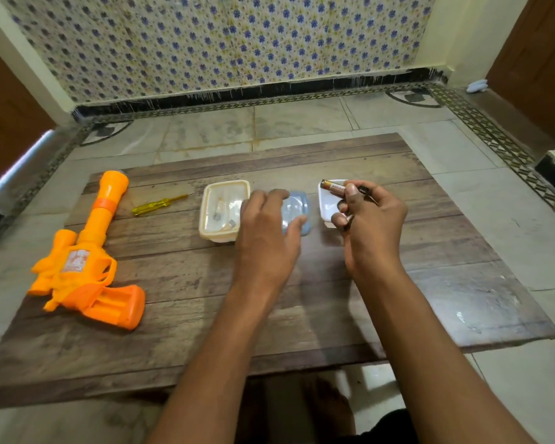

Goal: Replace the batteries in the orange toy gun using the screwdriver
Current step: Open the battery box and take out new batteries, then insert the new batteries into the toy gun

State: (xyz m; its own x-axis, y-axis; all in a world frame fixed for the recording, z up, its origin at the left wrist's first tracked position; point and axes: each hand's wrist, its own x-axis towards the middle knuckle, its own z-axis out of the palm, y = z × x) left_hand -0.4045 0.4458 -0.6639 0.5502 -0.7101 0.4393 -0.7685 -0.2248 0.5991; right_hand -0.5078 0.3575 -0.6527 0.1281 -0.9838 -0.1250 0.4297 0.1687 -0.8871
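Observation:
The orange toy gun (pixel 87 261) lies on the left of the wooden board, barrel pointing away, its grip's battery slots facing up. A yellow screwdriver (pixel 157 205) lies beside the barrel. My right hand (pixel 370 219) grips a copper-and-black battery (pixel 333 186) over a small white dish (pixel 329 200), with another battery partly hidden in the fingers. My left hand (pixel 268 232) rests with spread fingers on a clear bluish lid (pixel 297 213). A cream plastic box (pixel 225 209) with small parts inside sits left of that hand.
The wooden board (pixel 302 315) lies on a tiled floor. A patterned wall stands behind, brown doors at both sides. My bare foot (pixel 327 408) shows under the board's near edge.

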